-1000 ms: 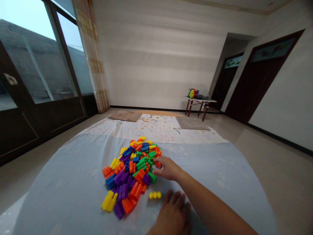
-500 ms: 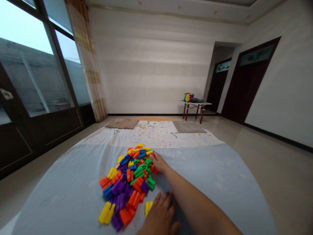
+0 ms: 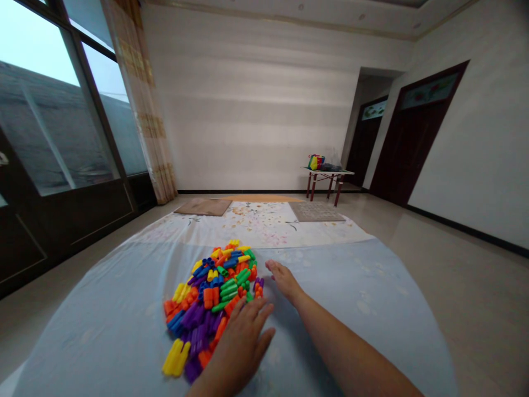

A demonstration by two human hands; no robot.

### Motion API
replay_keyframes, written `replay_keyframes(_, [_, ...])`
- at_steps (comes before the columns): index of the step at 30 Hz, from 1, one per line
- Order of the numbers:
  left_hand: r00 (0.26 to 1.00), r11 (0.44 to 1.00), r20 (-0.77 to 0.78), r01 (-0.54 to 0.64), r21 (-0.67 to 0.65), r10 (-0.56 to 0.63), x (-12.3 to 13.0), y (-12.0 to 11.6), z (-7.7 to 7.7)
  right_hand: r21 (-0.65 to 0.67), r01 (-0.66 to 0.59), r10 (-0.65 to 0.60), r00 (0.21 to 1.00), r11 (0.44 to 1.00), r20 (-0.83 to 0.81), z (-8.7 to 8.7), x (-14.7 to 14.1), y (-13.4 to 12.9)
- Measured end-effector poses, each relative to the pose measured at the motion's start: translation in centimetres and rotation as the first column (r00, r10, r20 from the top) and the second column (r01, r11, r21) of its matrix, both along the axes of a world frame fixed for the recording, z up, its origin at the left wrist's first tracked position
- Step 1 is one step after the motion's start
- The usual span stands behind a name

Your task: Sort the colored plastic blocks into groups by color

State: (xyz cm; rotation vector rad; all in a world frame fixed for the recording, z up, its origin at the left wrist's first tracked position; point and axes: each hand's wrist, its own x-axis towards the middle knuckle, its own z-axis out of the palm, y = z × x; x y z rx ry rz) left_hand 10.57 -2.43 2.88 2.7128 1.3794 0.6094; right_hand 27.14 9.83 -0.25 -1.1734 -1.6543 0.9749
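Observation:
A heap of plastic toy building pieces, in orange, yellow, green, blue and purple, lies on the cloth-covered table. My left hand is over the near right side of the heap, palm down with its fingers stretched, and hides some pieces. Nothing shows in its grasp. My right hand is just right of the heap, fingers extended and empty. Between the two hands sits a small purple and orange piece at the heap's edge. A yellow piece lies at the near left end.
Toward the table's far side are a brown mat and a patterned grey mat. A small side table by the back wall bears a colourful bag. Glass doors and a curtain are on the left.
My right hand has drawn away from the heap to the right. My left hand has moved forward and left, over the near right side of the pieces. The view has shifted slightly.

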Motion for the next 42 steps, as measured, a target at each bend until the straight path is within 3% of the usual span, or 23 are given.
replay_keyframes(3, [0.950, 0.969, 0.227, -0.237, 0.070, 0.216, -2.6, 1.3, 0.8, 0.090, 0.031, -0.038, 0.996, 0.995, 0.077, -0.5, 0.1, -2.0])
replay_keyframes(7, [0.880, 0.918, 0.360, -0.375, 0.127, 0.309, -5.3, 2.8, 0.1, 0.251, 0.034, -0.084, 0.978, 0.967, 0.192, -1.5, -0.2, -4.0])
replay_keyframes(13, [0.905, 0.894, 0.292, -0.383, 0.233, 0.311, -4.8, 2.7, -1.6, 0.391, -0.080, -0.095, 0.908, 0.917, 0.408, -2.0, -0.6, -5.4])
replay_keyframes(20, [0.926, 0.911, 0.245, -0.344, 0.227, 0.288, -4.9, 2.4, -1.7, 0.427, -0.154, -0.042, 0.909, 0.891, 0.414, -1.3, -0.5, -6.0])
replay_keyframes(26, [0.934, 0.924, 0.296, -0.280, 0.259, 0.200, -5.8, 2.5, -2.3, 0.399, -0.113, -0.053, 0.923, 0.910, 0.382, -1.0, -0.7, -5.9])
replay_keyframes(29, [0.902, 0.900, 0.390, -0.314, 0.302, 0.184, -7.0, 2.5, -2.0, 0.396, -0.118, -0.051, 0.919, 0.911, 0.392, -1.0, -0.9, -5.9])
replay_keyframes(33, [0.818, 0.827, 0.493, -0.477, 0.298, 0.295, -9.3, 2.5, -1.2, 0.420, -0.091, -0.076, 0.928, 0.903, 0.365, -1.4, -0.8, -5.7])
replay_keyframes(36, [0.757, 0.771, 0.535, -0.576, 0.273, 0.376, -10.8, 2.7, -0.9, 0.460, 0.006, -0.159, 0.942, 0.888, 0.295, -1.3, -0.9, -4.9])
replay_keyframes(39, [0.715, 0.751, 0.540, -0.626, 0.211, 0.444, -11.8, 3.0, -0.9, 0.452, 0.101, -0.241, 0.934, 0.886, 0.264, -0.1, -1.9, -2.9])
replay_keyframes(42, [0.640, 0.713, 0.541, -0.694, 0.101, 0.546, -12.5, 3.4, -1.2, 0.335, 0.079, -0.218, 0.890, 0.939, 0.400, 1.9, -4.1, -0.3])
